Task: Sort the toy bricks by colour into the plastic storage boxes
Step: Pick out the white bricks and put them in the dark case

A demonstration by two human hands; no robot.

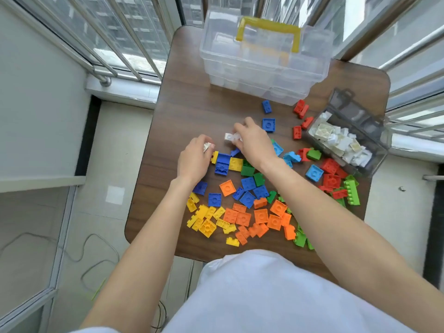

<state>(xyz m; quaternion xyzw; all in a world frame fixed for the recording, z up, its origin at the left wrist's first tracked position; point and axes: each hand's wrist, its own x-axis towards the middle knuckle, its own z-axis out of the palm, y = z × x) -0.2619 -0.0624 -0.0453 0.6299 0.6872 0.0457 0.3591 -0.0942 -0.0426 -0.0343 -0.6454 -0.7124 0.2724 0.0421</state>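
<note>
Loose toy bricks cover the brown table [182, 97]: yellow ones [206, 218] at front left, orange [260, 217] in front, blue [248, 186] in the middle, red [331, 175] and green [352, 192] to the right. My left hand [193, 159] pinches a small white brick [207, 146]. My right hand [254, 143] grips white bricks [231, 137] just above the table. A grey open box [374, 150] at the right holds several white bricks [336, 140].
A clear stacked storage box [264, 75] with a yellow handle [268, 30] stands at the table's far edge. Window bars and sills surround the small table. A cable lies on the floor at the left. My white clothing fills the bottom of the view.
</note>
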